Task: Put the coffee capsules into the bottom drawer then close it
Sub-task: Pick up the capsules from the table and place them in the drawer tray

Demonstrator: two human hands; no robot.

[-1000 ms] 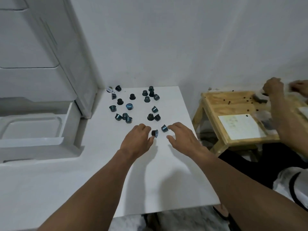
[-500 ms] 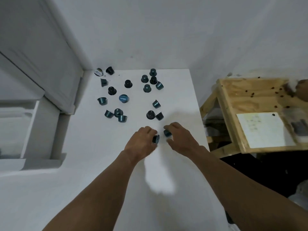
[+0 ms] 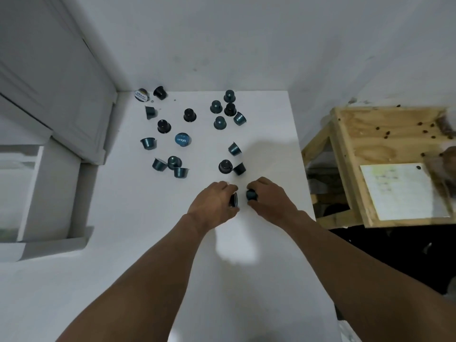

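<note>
Several dark and teal coffee capsules [image 3: 182, 139] lie scattered on the white tabletop [image 3: 148, 218], some upright, some tipped over. My left hand [image 3: 213, 206] grips a black capsule [image 3: 233, 199] near the table's middle. Right beside it my right hand [image 3: 270, 201] grips a teal capsule [image 3: 251, 195]. The two hands almost touch. At the left edge stands a white drawer unit [image 3: 61, 95], and its bottom drawer [image 3: 37, 193] is pulled out.
A wooden stool-like table [image 3: 350, 144] with a white sheet and small dark bits stands to the right, beyond the table edge. Another person's blurred hand [image 3: 446, 164] is at its far right. White walls close the back.
Both hands have closed on the two nearest capsules. My head has tilted further down, so the drawer unit slid to the left edge of the view.
</note>
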